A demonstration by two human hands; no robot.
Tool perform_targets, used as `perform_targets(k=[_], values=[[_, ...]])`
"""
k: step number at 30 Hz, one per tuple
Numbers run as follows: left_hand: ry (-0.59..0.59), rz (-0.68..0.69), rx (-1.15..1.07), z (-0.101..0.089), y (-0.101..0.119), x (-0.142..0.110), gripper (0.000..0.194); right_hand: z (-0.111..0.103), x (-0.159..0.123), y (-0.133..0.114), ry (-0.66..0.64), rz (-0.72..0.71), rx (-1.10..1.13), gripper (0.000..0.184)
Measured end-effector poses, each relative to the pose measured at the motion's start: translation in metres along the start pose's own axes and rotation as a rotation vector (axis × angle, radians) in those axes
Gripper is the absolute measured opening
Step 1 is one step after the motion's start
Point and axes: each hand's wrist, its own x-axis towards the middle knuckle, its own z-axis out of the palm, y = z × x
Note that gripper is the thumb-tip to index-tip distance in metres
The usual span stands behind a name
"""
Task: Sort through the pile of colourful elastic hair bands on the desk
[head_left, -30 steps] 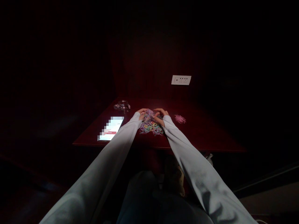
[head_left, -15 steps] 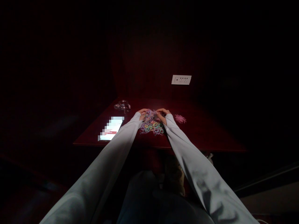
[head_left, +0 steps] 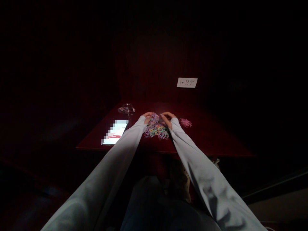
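A loose heap of pastel hair ties [head_left: 157,132], in purple, green, yellow and pink, lies on the dark red table in front of me. At its far left side my left hand [head_left: 147,118] is closed around a bunch of mostly purple hair ties that rises above the heap. My right hand [head_left: 167,118] faces it from the right, thumb and fingertips brought together at the edge of the bunch. What its fingertips pinch is too small to make out. A smaller pile of pink hair ties [head_left: 186,122] lies to the right of my right wrist.
A lit phone [head_left: 115,133] lies left of my left forearm. Behind it stands a clear container [head_left: 126,108] with small pale parts. The table's front edge [head_left: 154,151] runs beneath my forearms. A white wall socket [head_left: 187,82] is on the back panel.
My right hand's fingertips have closed together and shifted slightly at the bunch. My left hand stays in nearly the same place, and the piles look unchanged.
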Motion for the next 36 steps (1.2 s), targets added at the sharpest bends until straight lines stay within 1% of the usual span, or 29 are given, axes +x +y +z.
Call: perform_targets(k=[4,6,8,13,17,21,25,27,30,36], values=[[-0.004,0.017,0.021,-0.001,0.002,0.001,0.024,-0.001,0.000,-0.005,-0.006,-0.064,-0.036,0.030],[-0.012,0.029,0.019,0.000,0.003,-0.001,0.024,-0.002,0.001,-0.008,-0.014,-0.067,-0.060,0.025],[-0.011,0.032,0.009,0.002,0.002,-0.002,0.027,-0.003,0.001,-0.008,-0.006,-0.049,-0.065,0.025],[-0.020,0.037,0.000,0.005,0.001,-0.004,0.032,-0.001,0.003,0.001,0.018,-0.032,-0.028,0.030],[-0.033,0.003,0.010,0.006,0.005,-0.007,0.032,-0.001,0.006,0.004,0.046,-0.012,0.039,0.034],[0.016,-0.040,0.024,0.009,0.010,-0.011,0.027,-0.003,0.009,-0.001,0.058,0.037,0.128,0.038],[0.045,-0.049,0.011,0.011,0.013,-0.012,0.021,-0.005,0.008,-0.008,0.085,0.074,0.229,0.044],[0.037,-0.045,-0.010,0.010,0.012,-0.011,0.021,-0.006,0.007,-0.011,0.091,0.082,0.267,0.047],[0.008,-0.034,-0.028,0.008,0.010,-0.009,0.025,-0.007,0.006,-0.013,0.086,0.089,0.300,0.049],[-0.007,-0.035,-0.027,0.008,0.012,-0.013,0.028,-0.014,0.007,-0.016,0.159,0.108,0.361,0.054]])
